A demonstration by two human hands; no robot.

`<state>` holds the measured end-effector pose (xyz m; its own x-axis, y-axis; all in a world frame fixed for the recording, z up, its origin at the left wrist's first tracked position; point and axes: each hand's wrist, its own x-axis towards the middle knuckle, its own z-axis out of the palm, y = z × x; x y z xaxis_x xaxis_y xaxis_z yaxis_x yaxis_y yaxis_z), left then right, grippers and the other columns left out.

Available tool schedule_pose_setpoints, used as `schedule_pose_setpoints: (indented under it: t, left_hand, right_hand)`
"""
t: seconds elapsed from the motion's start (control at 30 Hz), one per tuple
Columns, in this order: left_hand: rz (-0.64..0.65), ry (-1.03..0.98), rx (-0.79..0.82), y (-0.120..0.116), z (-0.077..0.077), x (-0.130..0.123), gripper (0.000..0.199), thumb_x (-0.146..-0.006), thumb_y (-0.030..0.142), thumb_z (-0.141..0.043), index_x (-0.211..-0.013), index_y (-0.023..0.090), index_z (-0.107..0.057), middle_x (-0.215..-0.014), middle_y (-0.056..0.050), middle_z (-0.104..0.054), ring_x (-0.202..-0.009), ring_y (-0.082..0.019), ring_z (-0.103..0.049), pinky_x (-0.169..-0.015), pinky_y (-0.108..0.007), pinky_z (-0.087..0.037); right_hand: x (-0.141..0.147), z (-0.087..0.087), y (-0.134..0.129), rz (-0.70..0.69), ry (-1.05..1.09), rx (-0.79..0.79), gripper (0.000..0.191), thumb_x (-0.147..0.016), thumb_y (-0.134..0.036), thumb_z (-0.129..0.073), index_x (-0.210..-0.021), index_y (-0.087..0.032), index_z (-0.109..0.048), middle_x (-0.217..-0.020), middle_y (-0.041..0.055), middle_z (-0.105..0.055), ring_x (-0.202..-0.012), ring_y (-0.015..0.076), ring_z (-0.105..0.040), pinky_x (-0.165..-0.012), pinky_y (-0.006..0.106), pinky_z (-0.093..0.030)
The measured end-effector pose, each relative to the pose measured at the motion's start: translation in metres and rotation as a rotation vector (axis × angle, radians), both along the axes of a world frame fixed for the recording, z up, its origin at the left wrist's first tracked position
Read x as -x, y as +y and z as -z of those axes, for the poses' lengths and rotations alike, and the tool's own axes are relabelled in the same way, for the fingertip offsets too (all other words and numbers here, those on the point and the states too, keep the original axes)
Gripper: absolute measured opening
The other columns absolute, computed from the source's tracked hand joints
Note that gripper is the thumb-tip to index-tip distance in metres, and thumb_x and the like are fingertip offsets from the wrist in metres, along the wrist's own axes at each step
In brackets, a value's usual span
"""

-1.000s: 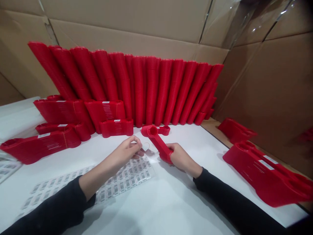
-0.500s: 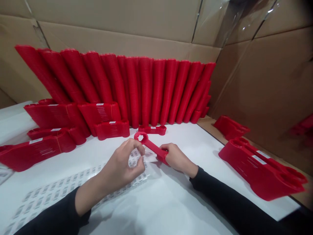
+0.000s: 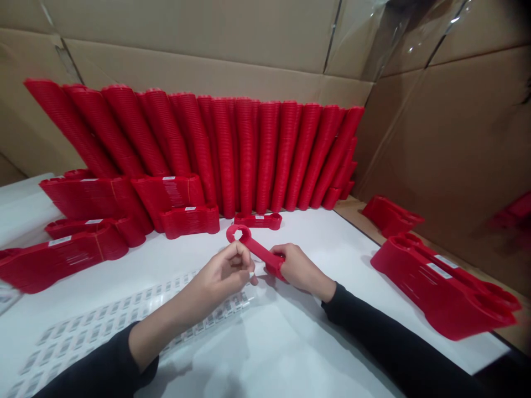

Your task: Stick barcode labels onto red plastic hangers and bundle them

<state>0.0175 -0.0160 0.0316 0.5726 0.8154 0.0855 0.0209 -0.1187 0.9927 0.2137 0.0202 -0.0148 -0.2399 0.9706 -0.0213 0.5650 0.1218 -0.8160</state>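
My right hand (image 3: 299, 269) is wrapped round one end of a red plastic piece (image 3: 260, 251), whose ringed end points up and to the left. Just below that ring, my left hand (image 3: 229, 271) has thumb and fingertips pinched together near something small and white, too small to make out. Beneath my left hand and forearm lie sheets of small printed labels (image 3: 103, 320) on the white table (image 3: 290, 354). A small red stack with a white label (image 3: 258, 220) sits just beyond the held piece.
Tall stacks of red pieces (image 3: 224, 155) line the back against cardboard (image 3: 186, 66). Lower labelled red stacks stand at the left (image 3: 70, 254) and in front of the tall ones (image 3: 191, 221). More labelled red stacks (image 3: 440, 287) are at the right edge.
My left hand has moved slightly right, and its thumb and fingers have closed together. My right hand and the red piece have hardly moved.
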Motion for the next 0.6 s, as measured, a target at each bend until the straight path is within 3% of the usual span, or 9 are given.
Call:
schedule_pose_setpoints:
  t: [0.27, 0.5, 0.6]
  left_hand:
    - [-0.032, 0.1, -0.087, -0.0044, 0.0003, -0.002, 0.015, -0.079, 0.022, -0.054, -0.073, 0.02, -0.04, -0.077, 0.003, -0.041, -0.067, -0.009, -0.04, -0.058, -0.023, -0.036]
    - [-0.095, 0.126, -0.089, -0.0028, 0.0033, -0.0048, 0.017, -0.079, 0.031, -0.057, -0.075, 0.02, -0.045, -0.076, 0.003, -0.045, -0.065, -0.009, -0.043, -0.058, -0.023, -0.038]
    - [-0.138, 0.168, -0.177, -0.0028, 0.0032, -0.0047, 0.013, -0.08, 0.029, -0.055, -0.075, 0.019, -0.05, -0.08, 0.001, -0.048, -0.069, -0.011, -0.046, -0.062, -0.024, -0.04]
  right_hand:
    - [0.0011, -0.0055, -0.0017, 0.028, -0.1, -0.036, 0.02, -0.061, -0.006, -0.044, -0.066, -0.014, -0.062, -0.058, 0.0017, -0.062, -0.051, 0.0107, -0.05, -0.048, 0.02, -0.034]
    - [0.0001, -0.0012, -0.0002, 0.018, -0.134, -0.058, 0.023, -0.061, -0.006, -0.043, -0.069, -0.015, -0.063, -0.06, 0.0021, -0.064, -0.053, 0.0115, -0.054, -0.048, 0.019, -0.036]
    - [0.0006, -0.003, -0.0009, 0.022, -0.138, -0.049, 0.022, -0.061, -0.007, -0.045, -0.069, -0.015, -0.063, -0.059, 0.0024, -0.064, -0.052, 0.0116, -0.054, -0.048, 0.019, -0.036]
